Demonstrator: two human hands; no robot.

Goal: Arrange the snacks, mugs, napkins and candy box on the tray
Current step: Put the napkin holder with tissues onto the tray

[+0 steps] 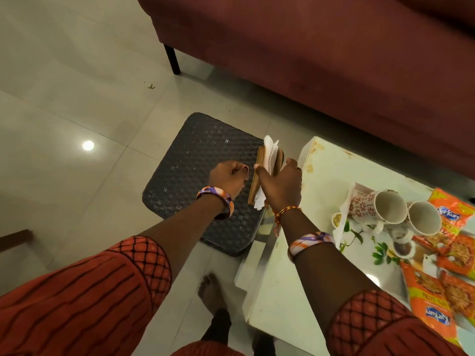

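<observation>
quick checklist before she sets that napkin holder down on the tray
1. Right hand grips the wooden napkin holder: ok.
2. Napkins seated in holder: not ok, they stick out loosely.
3. Left hand steadying it: cannot tell, it is closed beside the holder.
4. Bare space on the tray: ok, near corner free.
5. Mugs upright: not ok, both lie on their sides.
6. Snack packets on tray: ok.

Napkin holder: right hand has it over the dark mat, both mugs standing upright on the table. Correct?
One thing is off. In the head view the two mugs lie tipped on their sides on the table, openings facing the camera. The rest holds: the right hand has the napkin holder over the dark mat.
</observation>
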